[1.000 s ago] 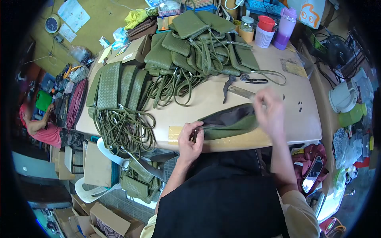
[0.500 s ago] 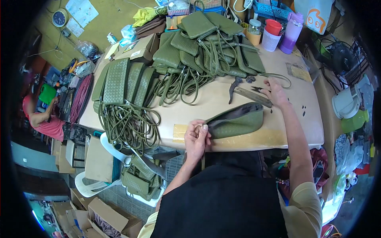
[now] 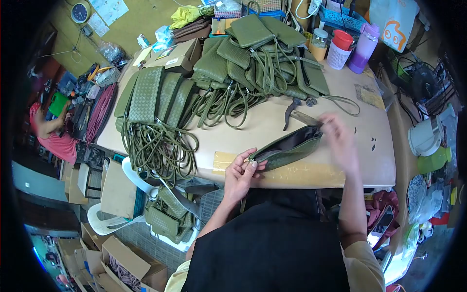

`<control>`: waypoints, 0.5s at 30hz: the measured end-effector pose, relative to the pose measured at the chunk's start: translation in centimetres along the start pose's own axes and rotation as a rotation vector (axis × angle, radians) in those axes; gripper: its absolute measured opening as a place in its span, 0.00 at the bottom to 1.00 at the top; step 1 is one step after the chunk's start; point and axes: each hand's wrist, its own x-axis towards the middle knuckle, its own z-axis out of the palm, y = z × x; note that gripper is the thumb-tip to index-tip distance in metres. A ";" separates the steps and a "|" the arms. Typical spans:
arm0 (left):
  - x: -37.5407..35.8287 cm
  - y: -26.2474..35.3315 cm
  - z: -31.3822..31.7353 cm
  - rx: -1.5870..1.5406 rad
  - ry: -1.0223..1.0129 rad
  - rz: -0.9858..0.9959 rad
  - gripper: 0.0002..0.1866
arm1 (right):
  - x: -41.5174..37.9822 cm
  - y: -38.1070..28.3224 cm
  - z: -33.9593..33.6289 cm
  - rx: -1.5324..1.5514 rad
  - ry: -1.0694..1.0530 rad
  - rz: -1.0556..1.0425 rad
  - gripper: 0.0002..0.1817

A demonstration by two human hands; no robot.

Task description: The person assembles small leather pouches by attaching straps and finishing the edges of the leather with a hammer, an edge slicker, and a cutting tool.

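Note:
A green pouch [image 3: 293, 154] gapes open near the table's front edge, its dark lining showing. My left hand [image 3: 242, 171] pinches the pouch's left end, thumb against the fingers. Over by the pouch's right end is my right hand [image 3: 338, 138], blurred by motion, so its fingers and anything in them cannot be made out. Behind the pouch lie a dark curved tool [image 3: 291, 113] and a wooden-coloured bar [image 3: 306, 118], partly covered by the right hand. A thin green strap loop [image 3: 346, 104] lies farther back.
Green pouches with straps are heaped at the back [image 3: 238, 53] and left [image 3: 146, 97] of the table [image 3: 224, 141]. A red cup [image 3: 342, 40] and purple bottle [image 3: 364, 48] stand at the back right. A person in red [image 3: 53, 131] is at far left.
My right hand has moved from the small pliers toward the pouch's right end. The pouch has tilted and opened wider, and my left hand still grips its left end. The view has shifted slightly.

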 end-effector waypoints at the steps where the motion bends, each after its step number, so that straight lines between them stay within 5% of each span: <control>1: 0.0 0.0 0.1 0.000 0.002 -0.002 0.22 | -1.5 -2.5 0.9 -0.084 -0.165 0.001 0.11; 3: -0.2 -0.2 0.3 -0.060 -0.002 0.033 0.22 | -2.8 -3.9 2.8 -0.344 -0.269 -0.356 0.14; 15: -0.5 -0.6 0.3 -0.030 0.005 0.063 0.21 | -3.8 -3.1 7.9 -0.470 -0.297 -0.139 0.16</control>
